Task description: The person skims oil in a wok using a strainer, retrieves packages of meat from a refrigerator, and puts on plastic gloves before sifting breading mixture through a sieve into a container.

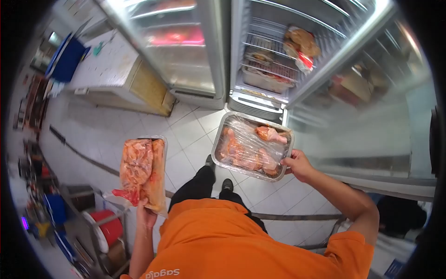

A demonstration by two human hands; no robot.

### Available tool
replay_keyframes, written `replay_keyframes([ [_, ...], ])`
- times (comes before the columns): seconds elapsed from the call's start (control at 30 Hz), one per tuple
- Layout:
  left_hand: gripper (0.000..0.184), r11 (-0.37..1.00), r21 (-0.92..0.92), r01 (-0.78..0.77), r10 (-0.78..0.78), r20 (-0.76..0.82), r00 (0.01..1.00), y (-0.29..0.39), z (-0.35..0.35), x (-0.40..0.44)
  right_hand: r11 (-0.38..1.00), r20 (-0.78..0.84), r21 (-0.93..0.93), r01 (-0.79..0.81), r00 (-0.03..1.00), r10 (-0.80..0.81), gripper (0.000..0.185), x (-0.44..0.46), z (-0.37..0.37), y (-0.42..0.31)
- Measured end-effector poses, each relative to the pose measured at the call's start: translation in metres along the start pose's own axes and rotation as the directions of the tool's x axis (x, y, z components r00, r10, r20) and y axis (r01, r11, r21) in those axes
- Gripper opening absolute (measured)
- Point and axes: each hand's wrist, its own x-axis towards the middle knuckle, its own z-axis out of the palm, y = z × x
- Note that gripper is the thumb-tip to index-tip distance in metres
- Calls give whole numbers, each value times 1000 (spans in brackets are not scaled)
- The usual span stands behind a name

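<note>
My right hand (298, 166) grips the near right corner of a metal tray (289, 139), thumb on top of the rim. Clear plastic film covers the tray, and several pieces of raw, reddish seasoned chicken (239, 156) lie under it. On the left, my left hand (147, 213) is closed at the near end of a second metal tray (164, 144). Plastic bags of orange-red marinated meat (138, 162) lie on that tray, one with a red end hanging over by my wrist. My left fingers are partly hidden beneath the load.
Ahead stands an open refrigerator with wire shelves (274, 46), a bagged item (302, 44) and a container (267, 80). Its glass door (353, 107) swings out to my right. A closed glass-door fridge (176, 51) and a white-topped counter (104, 65) are at left. A red bucket (106, 227) sits lower left.
</note>
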Motion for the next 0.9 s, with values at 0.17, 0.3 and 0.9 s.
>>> replay_keyframes([
  [0.17, 64, 989, -3, -148, 147, -72, 986, -20, 5, 1, 998, 120, -18, -57, 991, 59, 18, 62, -31, 11],
  [0.3, 64, 981, -50, -187, 180, -118, 977, -33, 17, -7, 997, 192, -32, -77, 978, 82, 18, 114, -47, 9],
  [0.9, 62, 730, -304, -612, 364, -585, 725, -128, 109, 16, 998, 570, -27, -63, 819, 67, 29, 313, 100, -160],
])
